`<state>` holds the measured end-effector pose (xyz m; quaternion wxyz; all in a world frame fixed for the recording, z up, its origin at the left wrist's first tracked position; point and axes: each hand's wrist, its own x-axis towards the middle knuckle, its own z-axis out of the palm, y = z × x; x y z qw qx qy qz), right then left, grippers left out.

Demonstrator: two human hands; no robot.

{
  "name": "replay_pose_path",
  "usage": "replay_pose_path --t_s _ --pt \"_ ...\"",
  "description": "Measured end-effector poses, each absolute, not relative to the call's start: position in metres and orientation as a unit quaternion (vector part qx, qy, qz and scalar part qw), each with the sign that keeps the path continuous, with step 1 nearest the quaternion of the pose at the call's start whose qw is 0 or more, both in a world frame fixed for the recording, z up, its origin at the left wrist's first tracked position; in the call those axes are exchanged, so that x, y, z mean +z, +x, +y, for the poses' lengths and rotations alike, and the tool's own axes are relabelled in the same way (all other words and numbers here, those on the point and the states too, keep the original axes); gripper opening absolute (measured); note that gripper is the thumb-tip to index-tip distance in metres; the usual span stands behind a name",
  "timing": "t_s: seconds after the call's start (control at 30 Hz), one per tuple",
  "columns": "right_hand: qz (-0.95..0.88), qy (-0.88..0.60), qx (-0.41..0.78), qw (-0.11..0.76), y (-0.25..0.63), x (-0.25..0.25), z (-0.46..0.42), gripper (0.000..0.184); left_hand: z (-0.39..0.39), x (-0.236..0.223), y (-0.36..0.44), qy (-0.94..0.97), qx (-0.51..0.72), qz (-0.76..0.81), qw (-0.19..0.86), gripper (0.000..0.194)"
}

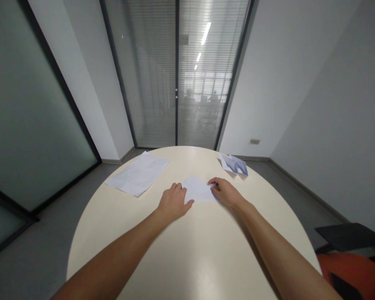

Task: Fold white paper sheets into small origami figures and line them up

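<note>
A small white sheet of paper (196,189) lies on the round table between my hands, its far edge coming to a point like a folded sheet. My left hand (174,202) rests at its left side, thumb spread away from the fingers, fingertips at the paper's edge. At the right corner, the thumb and fingers of my right hand (226,191) are closed on the paper. The exact grip there is partly hidden by the hand.
Larger white sheets (140,173) lie at the table's far left. A creased, folded paper (233,164) stands partly raised at the far right. The cream round table (181,258) has a curved edge. A red and black chair (353,266) is at the lower right.
</note>
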<state>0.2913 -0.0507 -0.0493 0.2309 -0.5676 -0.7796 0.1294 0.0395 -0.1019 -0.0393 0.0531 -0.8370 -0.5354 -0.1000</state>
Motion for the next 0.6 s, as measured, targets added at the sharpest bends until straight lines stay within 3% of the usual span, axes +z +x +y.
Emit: replay_pose_path --t_s 0.23,0.6 --pt "-0.788 -0.553 0.142 0.231 0.29 -0.051 -0.05 0.034 -0.101 -0.041 0.039 -0.839 -0.104 -0.532 0.053 0.044" --pt "-0.796 -0.588 0.059 0.13 0.277 -0.038 -0.061 0.037 -0.101 -0.043 0.041 -0.84 -0.103 -0.531 0.038 0.043"
